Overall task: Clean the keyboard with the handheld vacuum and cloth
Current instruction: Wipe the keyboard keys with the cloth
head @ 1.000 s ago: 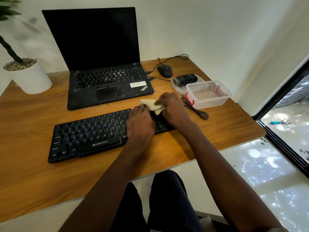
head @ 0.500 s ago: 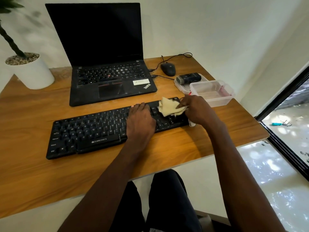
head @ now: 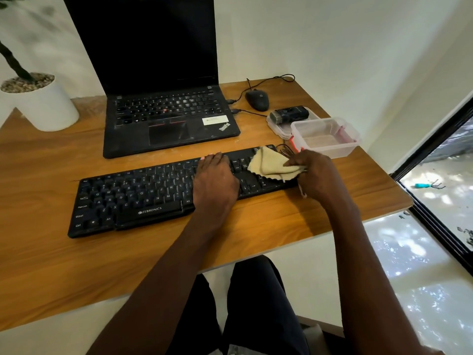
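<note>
The keyboard (head: 163,193) lies before the laptop (head: 163,116), mouse (head: 257,99) right of it.

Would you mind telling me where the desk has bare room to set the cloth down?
Bare wood lies in front of the black external keyboard, and between the white plant pot and black laptop. The right rear is crowded: black mouse, clear plastic box, cables.

One head-worn camera looks forward and down from above the seated person. The keyboard (head: 163,193) lies near; the laptop (head: 163,98) stands farther back.
</note>
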